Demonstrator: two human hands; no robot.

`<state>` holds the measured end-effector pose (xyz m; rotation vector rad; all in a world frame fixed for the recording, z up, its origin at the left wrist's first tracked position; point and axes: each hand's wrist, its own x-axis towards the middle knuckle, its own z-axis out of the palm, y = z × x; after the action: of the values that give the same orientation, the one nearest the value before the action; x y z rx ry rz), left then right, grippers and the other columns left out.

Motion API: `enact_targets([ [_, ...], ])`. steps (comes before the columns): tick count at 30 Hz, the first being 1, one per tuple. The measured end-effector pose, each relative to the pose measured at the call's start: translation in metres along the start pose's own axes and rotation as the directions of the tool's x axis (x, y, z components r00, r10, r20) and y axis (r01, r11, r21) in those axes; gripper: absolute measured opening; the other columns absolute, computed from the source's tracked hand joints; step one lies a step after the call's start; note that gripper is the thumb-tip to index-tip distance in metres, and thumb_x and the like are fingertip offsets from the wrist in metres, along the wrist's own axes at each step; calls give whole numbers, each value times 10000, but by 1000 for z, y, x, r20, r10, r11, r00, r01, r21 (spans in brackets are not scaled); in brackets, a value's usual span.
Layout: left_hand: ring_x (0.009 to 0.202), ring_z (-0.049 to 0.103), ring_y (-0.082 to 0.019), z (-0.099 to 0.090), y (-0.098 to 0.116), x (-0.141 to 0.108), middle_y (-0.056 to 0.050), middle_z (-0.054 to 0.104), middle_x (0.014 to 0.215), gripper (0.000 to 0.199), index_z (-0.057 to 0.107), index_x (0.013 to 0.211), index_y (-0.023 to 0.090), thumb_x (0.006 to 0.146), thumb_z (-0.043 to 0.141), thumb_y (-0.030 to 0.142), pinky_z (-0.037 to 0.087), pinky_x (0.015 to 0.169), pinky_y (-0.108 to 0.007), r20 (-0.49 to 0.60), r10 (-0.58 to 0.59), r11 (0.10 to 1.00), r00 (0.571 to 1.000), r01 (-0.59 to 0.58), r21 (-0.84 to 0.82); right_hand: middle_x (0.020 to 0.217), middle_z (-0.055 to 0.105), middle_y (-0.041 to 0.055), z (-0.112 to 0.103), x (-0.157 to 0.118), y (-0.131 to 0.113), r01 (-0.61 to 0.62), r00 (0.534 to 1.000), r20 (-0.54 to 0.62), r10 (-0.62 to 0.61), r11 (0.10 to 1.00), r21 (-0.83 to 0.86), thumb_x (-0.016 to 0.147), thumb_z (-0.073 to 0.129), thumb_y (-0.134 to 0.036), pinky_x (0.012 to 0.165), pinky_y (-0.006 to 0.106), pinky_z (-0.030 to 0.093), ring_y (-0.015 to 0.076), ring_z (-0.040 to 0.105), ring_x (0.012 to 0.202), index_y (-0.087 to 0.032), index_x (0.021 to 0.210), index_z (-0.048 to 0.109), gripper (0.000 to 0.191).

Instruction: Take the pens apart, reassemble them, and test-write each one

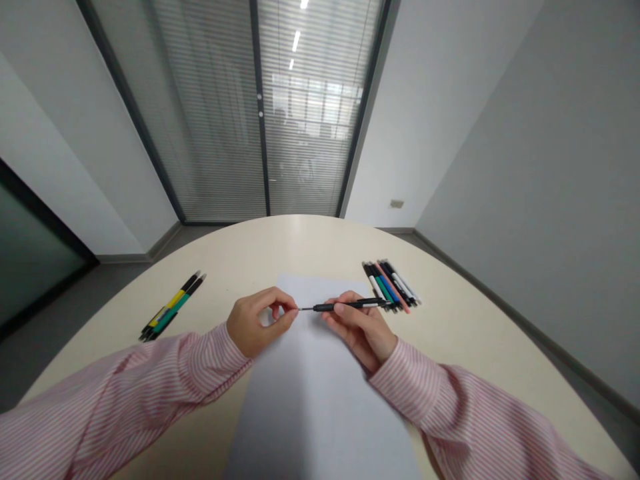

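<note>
A black pen barrel [350,305] lies level between the fingers of my right hand [363,327], its white-marked end pointing right. Out of its left end comes a thin refill [306,309]. My left hand [263,319] pinches the refill's far tip between thumb and forefinger, so the tip itself is hidden. Both hands are over a white paper sheet [325,400], a little below its far edge. Just beyond my right hand lies a row of several pens [391,283] with black, white, green, blue and pink barrels.
On the left of the pale round table [300,243] lie a yellow pen [173,303] and a green pen [176,310], side by side. Past the table's far edge stands a glass partition [225,133] with blinds. White walls [450,87] flank it.
</note>
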<state>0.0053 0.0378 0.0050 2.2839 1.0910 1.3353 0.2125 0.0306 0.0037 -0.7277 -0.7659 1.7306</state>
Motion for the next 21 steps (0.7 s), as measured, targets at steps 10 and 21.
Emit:
enact_targets([
  [10, 506, 523, -83, -1, 3, 0, 7, 622, 615, 65, 636, 751, 152, 775, 586, 186, 430, 532, -188, 35, -10, 1000, 999, 10, -2, 880, 728, 71, 4, -3, -4, -92, 993, 73, 93, 996, -13, 681, 711, -151, 737, 245, 544, 180, 704, 795, -161, 820, 575, 194],
  [21, 518, 535, -87, -1, -1, -1, -2, 633, 650, 91, 643, 819, 146, 776, 573, 185, 448, 548, -191, 36, -47, 999, 998, 48, -19, 950, 720, 131, 4, -5, -4, -127, 984, 124, 125, 992, 11, 695, 665, -167, 879, 326, 484, 226, 679, 921, -145, 916, 602, 230],
])
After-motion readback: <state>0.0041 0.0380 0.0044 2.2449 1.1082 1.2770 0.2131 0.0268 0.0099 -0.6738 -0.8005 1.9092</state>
